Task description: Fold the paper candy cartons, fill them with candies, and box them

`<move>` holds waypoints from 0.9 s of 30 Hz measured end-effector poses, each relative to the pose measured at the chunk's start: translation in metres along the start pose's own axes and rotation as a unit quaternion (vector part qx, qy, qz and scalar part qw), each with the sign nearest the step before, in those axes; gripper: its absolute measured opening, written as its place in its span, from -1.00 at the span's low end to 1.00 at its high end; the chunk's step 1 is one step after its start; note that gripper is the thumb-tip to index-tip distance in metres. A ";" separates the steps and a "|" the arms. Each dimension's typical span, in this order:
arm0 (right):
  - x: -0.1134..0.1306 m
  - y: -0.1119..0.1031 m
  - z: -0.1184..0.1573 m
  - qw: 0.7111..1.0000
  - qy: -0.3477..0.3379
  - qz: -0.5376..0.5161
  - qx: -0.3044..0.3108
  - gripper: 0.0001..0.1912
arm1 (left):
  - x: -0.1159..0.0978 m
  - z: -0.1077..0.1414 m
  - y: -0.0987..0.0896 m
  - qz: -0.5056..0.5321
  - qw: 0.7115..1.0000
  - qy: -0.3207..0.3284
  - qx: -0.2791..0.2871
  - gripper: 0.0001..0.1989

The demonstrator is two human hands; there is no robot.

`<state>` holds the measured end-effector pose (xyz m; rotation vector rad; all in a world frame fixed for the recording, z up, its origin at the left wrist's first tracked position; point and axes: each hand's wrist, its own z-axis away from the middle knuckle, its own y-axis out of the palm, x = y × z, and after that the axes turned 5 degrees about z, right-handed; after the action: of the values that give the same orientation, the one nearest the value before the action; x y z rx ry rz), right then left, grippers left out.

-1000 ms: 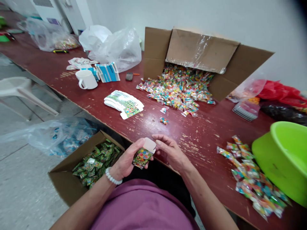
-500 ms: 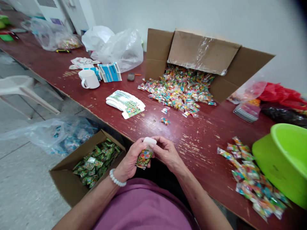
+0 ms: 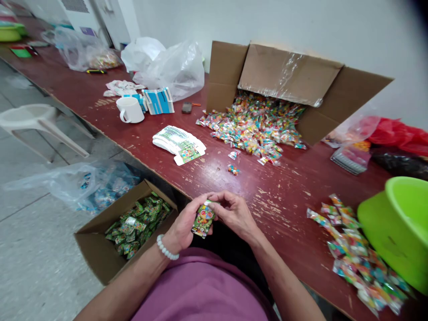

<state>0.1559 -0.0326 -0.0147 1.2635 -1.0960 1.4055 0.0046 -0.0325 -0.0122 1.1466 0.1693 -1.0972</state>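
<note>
Just off the table's front edge, my left hand [image 3: 185,224] is closed around a small green printed candy box [image 3: 203,219], its patterned face toward me. My right hand [image 3: 234,214] pinches the top end of the same box, with the thumb on its white flap edge. Whatever is inside the box is hidden. On the table beyond my hands lies a fanned stack of flat printed cartons [image 3: 180,143]. Two loose wrapped candies [image 3: 233,170] rest near it, below a large heap of wrapped candies [image 3: 257,129].
The heap spills from a cardboard box [image 3: 290,73] lying on its side. A green basin [image 3: 394,227] and more candy packets [image 3: 364,258] are at right. Below left, an open carton [image 3: 96,258] holds green filled boxes. A white mug [image 3: 131,110] stands farther back.
The white flap that stood up at the box's top is now folded down under my fingers. My view has shifted slightly, so the scene sits a little farther right.
</note>
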 end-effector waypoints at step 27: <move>-0.013 0.063 -0.017 0.884 -0.236 0.403 0.028 -0.17 | -0.021 0.015 -0.049 -0.038 0.987 0.122 -0.101 -0.63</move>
<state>0.0913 -0.0285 -0.0315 1.2794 -2.1005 1.7637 -0.0493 -0.0308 -0.0239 1.0950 0.5079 -0.9796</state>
